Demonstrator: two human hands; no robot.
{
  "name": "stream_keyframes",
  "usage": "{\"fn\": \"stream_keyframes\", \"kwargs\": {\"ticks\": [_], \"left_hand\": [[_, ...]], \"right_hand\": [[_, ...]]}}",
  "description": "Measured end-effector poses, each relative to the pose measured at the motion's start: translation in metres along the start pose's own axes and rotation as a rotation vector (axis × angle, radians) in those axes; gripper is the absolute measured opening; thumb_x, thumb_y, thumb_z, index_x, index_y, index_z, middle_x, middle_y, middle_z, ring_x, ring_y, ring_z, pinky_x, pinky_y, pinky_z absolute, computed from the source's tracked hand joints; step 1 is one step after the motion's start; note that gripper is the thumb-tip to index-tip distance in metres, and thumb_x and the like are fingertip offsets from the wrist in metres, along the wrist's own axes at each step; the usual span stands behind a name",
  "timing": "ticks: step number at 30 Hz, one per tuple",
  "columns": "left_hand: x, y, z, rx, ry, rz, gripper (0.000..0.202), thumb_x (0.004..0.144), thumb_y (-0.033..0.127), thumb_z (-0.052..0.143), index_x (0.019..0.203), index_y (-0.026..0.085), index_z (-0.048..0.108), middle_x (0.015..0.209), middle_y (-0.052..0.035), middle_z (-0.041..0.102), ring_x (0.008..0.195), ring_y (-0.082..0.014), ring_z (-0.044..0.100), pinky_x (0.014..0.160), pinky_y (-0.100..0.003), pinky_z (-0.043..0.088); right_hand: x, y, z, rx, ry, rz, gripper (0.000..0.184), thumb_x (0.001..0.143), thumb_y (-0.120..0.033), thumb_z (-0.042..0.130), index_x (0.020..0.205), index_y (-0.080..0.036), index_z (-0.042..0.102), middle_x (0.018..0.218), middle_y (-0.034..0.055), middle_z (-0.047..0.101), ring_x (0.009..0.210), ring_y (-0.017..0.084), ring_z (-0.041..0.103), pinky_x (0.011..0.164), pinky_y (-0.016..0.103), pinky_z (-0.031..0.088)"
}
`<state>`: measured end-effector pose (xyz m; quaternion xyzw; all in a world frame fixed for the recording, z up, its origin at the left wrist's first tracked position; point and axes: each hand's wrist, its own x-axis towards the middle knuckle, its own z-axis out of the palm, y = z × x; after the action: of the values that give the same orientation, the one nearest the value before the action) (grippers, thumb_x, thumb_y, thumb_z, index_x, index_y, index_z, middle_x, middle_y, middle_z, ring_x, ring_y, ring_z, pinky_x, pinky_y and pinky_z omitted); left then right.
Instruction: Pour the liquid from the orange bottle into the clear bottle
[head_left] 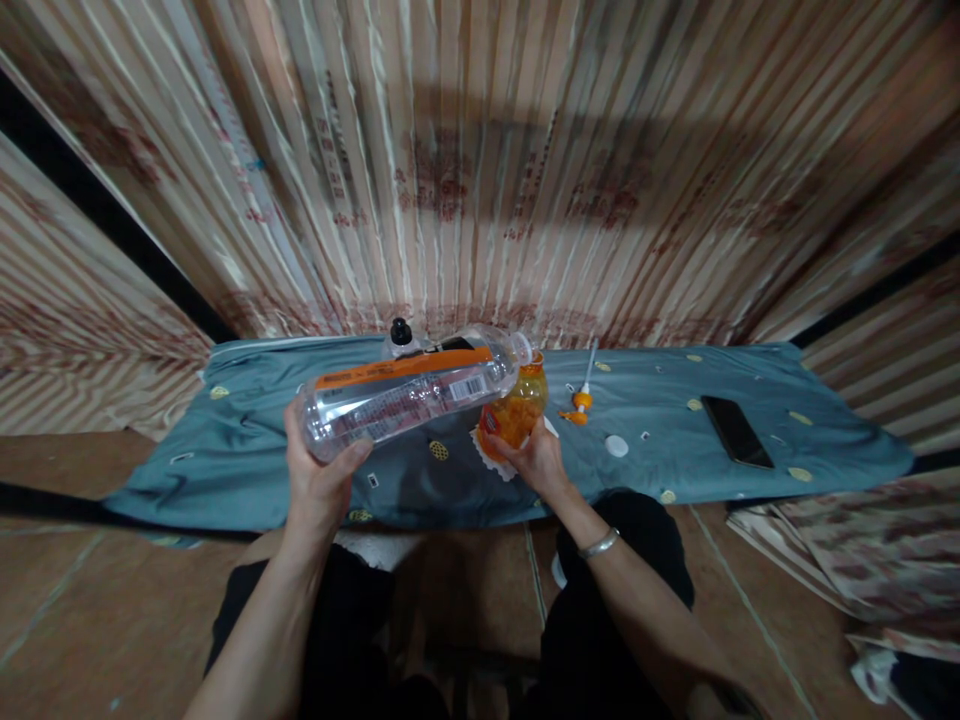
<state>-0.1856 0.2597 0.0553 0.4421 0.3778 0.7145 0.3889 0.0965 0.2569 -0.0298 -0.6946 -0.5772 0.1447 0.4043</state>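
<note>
A large clear plastic bottle (409, 392) with an orange label band lies tilted across the middle, its neck to the right. My left hand (319, 480) is wrapped round its base end. The bottle's mouth meets the opening of a smaller orange-yellow bottle (525, 400), which my right hand (536, 458) grips low on its side. Under the small bottle shows the edge of a white paper or cloth (491, 462). An orange pump top (579, 402) with a pale tube lies to the right, near a round white cap (616, 446).
Behind the large bottle stands a container with a black top (401, 332), mostly hidden. A dark phone (736, 432) lies at the right on the blue patterned cloth (240, 440). Striped curtains (450, 180) hang at the back and sides, with dark frame bars (120, 210) at the edges.
</note>
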Motion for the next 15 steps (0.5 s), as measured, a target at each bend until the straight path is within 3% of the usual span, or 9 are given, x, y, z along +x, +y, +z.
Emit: {"fn": "stream_keyframes", "kwargs": {"ticks": [9,15], "left_hand": [[0.0000,-0.0011,-0.0010,-0.007,0.010,0.004,0.088,0.046,0.042,0.103,0.123,0.028,0.062,0.115,-0.0040,0.070,0.108,-0.0287,0.071,0.110,-0.053,0.055],[-0.0009,0.0001,0.0010,0.008,0.002,0.024,0.086,0.048,0.046,0.102,0.122,0.027,0.063,0.117,-0.0047,0.069,0.109,-0.0289,0.070,0.109,-0.051,0.054]], "right_hand": [[-0.0002,-0.0002,-0.0015,0.007,-0.027,0.015,0.078,0.074,-0.061,0.084,0.132,-0.017,0.059,0.108,0.0153,0.083,0.098,0.037,0.082,0.081,0.044,0.065],[0.0000,-0.0006,-0.0009,-0.004,-0.017,0.007,0.080,0.073,-0.062,0.084,0.133,-0.014,0.059,0.108,0.0175,0.083,0.097,0.039,0.081,0.081,0.046,0.065]]}}
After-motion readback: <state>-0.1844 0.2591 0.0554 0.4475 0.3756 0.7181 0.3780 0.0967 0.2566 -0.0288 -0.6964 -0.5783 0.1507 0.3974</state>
